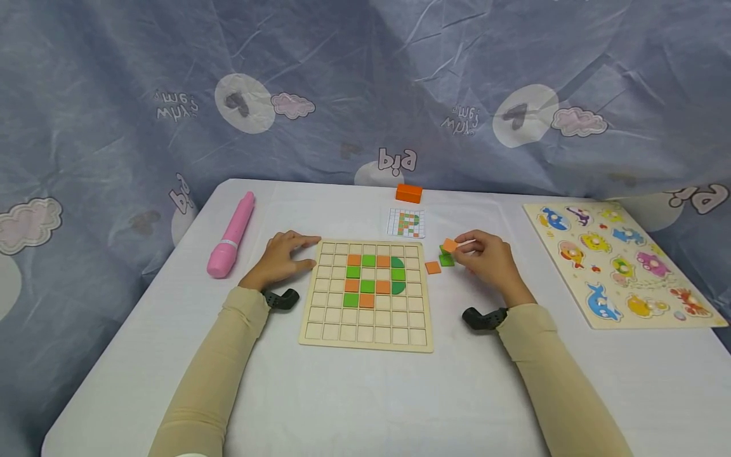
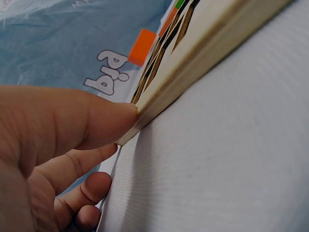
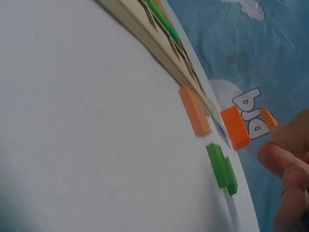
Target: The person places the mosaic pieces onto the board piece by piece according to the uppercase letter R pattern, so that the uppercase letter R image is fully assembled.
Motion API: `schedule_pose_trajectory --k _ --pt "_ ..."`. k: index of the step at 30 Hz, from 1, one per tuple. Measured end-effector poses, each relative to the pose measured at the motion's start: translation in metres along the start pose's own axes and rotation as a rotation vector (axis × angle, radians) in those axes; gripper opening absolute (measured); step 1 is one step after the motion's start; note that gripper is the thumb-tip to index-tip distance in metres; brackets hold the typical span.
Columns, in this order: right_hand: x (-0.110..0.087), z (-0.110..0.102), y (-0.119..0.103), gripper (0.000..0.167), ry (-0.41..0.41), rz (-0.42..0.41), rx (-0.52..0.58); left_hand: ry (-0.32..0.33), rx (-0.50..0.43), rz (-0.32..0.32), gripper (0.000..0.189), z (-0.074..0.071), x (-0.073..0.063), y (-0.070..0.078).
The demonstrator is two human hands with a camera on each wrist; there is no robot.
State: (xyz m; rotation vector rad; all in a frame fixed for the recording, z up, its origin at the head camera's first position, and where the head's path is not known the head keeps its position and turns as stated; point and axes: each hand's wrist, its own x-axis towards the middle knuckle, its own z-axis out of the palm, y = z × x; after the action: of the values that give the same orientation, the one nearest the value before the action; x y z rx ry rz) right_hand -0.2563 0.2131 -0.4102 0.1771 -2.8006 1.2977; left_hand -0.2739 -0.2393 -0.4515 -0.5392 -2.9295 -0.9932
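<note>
My right hand [image 1: 485, 257] pinches an orange square tile [image 1: 450, 245] between thumb and fingertips, raised over two green tiles [image 3: 222, 169] on the table. Another orange tile [image 1: 433, 268] lies beside the right edge of the wooden grid board [image 1: 365, 347]. In the board's cells, orange and green squares and two dark green rounded pieces form a letter P pattern. My left hand [image 1: 280, 257] rests at the board's upper left corner, its thumb [image 2: 111, 118] touching the edge and the index finger reaching to the corner.
Behind the board lie a printed pattern card [image 1: 407, 223] and an orange block [image 1: 408, 193]. A pink wand-shaped object [image 1: 231, 235] is at left. At right lies a wooden animal puzzle board [image 1: 622, 266], reaching the table's edge. A patterned cloth [image 1: 342, 82] hangs behind.
</note>
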Motion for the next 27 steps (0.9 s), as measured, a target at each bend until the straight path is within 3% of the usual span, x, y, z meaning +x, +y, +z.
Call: schedule_pose_trajectory --k 6,15,27 --pt "-0.003 0.008 -0.016 0.030 -0.060 -0.043 0.036 0.001 0.011 0.002 0.057 0.000 0.000 0.001" --pt "-0.007 0.024 -0.036 0.033 -0.202 0.003 0.202 -0.002 0.003 -0.003 0.058 0.000 0.000 -0.001" --pt "-0.015 0.051 -0.051 0.030 -0.375 -0.049 0.327 -0.004 0.002 -0.003 0.059 0.000 0.001 -0.002"
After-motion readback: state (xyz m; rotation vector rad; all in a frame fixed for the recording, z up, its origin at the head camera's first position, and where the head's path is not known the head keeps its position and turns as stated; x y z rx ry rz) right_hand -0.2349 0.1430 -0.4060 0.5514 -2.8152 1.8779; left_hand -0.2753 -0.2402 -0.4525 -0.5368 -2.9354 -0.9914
